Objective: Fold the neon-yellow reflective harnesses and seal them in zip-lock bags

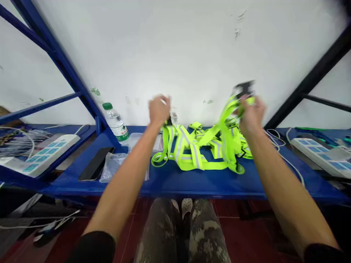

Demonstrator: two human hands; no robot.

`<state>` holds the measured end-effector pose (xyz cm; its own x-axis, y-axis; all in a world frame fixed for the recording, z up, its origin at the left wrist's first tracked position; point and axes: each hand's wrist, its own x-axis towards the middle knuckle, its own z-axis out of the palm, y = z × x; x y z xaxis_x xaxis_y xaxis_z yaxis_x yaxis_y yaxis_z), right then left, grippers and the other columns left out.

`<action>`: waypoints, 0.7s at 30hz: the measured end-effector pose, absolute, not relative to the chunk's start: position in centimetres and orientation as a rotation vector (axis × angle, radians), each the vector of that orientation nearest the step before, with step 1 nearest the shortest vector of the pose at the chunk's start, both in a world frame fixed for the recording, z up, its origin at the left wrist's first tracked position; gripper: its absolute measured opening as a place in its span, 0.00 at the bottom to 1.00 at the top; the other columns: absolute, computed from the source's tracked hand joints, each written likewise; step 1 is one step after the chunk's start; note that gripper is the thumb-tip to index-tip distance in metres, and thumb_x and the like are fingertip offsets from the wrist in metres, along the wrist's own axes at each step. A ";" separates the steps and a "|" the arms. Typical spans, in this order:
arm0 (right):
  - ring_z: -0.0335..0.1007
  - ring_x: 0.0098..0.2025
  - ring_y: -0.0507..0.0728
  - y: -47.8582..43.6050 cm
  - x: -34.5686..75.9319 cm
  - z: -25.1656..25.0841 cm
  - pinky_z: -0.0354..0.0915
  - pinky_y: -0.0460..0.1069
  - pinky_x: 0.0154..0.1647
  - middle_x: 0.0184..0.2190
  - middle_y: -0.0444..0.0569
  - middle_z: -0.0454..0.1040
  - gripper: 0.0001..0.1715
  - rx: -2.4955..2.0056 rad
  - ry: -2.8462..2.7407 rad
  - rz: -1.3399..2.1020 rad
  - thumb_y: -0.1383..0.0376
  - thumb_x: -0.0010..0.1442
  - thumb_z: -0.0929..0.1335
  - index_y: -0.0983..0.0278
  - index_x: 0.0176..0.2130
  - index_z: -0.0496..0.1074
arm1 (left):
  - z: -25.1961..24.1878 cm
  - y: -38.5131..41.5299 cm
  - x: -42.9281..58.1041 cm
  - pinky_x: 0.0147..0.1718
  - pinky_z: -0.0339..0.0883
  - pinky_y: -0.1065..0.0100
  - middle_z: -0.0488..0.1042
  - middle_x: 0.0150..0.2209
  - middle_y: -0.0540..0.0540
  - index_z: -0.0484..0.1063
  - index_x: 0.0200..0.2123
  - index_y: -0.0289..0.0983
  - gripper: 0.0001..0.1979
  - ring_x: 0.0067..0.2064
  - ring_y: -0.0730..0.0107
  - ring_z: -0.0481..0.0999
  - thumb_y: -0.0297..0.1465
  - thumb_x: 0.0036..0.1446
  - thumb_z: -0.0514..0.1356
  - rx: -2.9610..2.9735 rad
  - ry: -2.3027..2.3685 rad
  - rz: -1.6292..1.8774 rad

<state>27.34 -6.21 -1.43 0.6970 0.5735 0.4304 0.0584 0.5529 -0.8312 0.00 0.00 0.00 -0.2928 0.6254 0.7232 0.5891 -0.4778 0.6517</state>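
Observation:
A tangle of fluorescent yellow-green reflective straps (196, 149) with silver stripes lies on the blue bench. My right hand (251, 111), smeared by motion, is closed round part of the strap and lifts it above the bench. A black plastic buckle (243, 88) sticks up over that hand's fingers. My left hand (159, 110) is raised above the left end of the straps, also blurred, with its fingers curled. Strap and a small black piece (170, 120) rise to its underside, and its grip is partly hidden.
A green-capped water bottle (116, 123), a black phone (95, 164) and clear plastic bags (113, 167) are on the bench at left. White power strips (51, 153) lie at both sides. A white cable (287, 159) runs by my right forearm. Blue frame posts flank the bench before a white wall.

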 end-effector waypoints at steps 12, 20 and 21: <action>0.64 0.25 0.49 -9.0 27.2 -1.3 0.61 0.47 0.28 0.26 0.43 0.70 0.14 -0.875 -1.266 0.503 0.57 0.54 0.74 0.65 0.31 0.71 | 0.4 -2.6 -0.1 0.17 0.49 0.72 0.63 0.13 0.54 0.72 0.30 0.37 0.27 0.16 0.77 0.65 0.55 0.59 0.51 1.645 1.178 1.792; 0.71 0.39 0.58 -10.4 23.7 -6.8 0.65 0.52 0.43 0.36 0.48 0.78 0.24 -1.107 -1.665 0.918 0.47 0.52 0.72 0.64 0.38 0.78 | -6.0 -3.5 3.4 0.20 0.56 0.73 0.64 0.11 0.52 0.76 0.31 0.33 0.26 0.15 0.76 0.65 0.52 0.57 0.56 1.716 1.014 1.335; 0.71 0.38 0.58 -10.4 23.8 -7.1 0.65 0.52 0.43 0.35 0.49 0.78 0.24 -1.118 -1.664 0.919 0.47 0.52 0.72 0.64 0.38 0.78 | -6.3 -3.6 3.5 0.21 0.57 0.73 0.64 0.11 0.52 0.76 0.31 0.33 0.26 0.15 0.75 0.65 0.52 0.57 0.57 1.719 1.009 1.325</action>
<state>23.77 -10.42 -7.14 -0.1833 0.9448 0.2716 0.2736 0.3144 -0.9090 3.54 -3.59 -6.29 0.1612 0.9013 0.4020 0.1479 -0.4248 0.8931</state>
